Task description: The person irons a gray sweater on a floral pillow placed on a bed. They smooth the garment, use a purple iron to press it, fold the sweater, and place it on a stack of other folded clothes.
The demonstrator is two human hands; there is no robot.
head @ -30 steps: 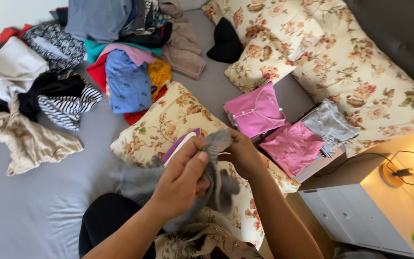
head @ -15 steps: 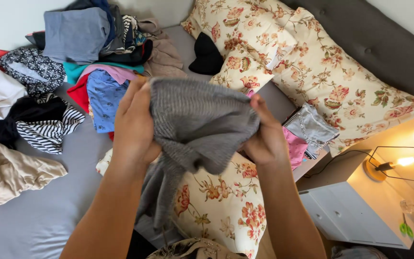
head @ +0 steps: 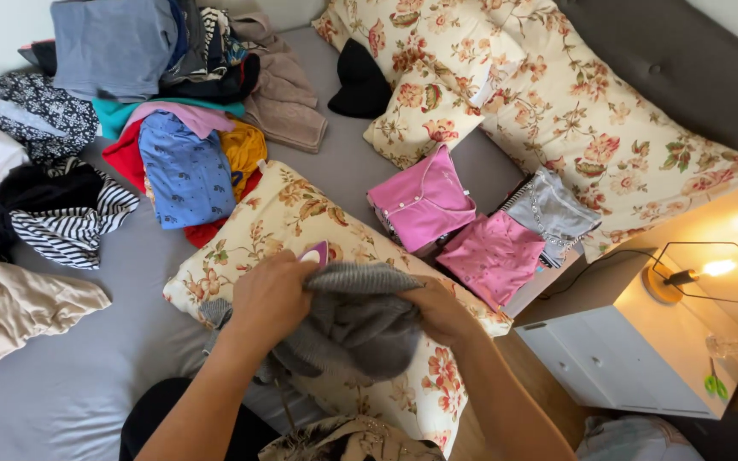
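Grey knitted sweater (head: 360,329) sits bunched at lower centre of the frame, over a floral pillow (head: 258,226) on the bed (head: 53,393). Left hand (head: 271,299) has its grip closed on the upper left edge; right hand (head: 442,312) pinches the right side. Folded pink tops (head: 424,201) lie at centre right, loose clothes heaped upper left.

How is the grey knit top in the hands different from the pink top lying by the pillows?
The grey knit top is bunched up between the left hand and right hand; the pink top lies folded flat, untouched. The grey one is thick and ribbed, the pink one smooth with buttons. Both rest over the bed.
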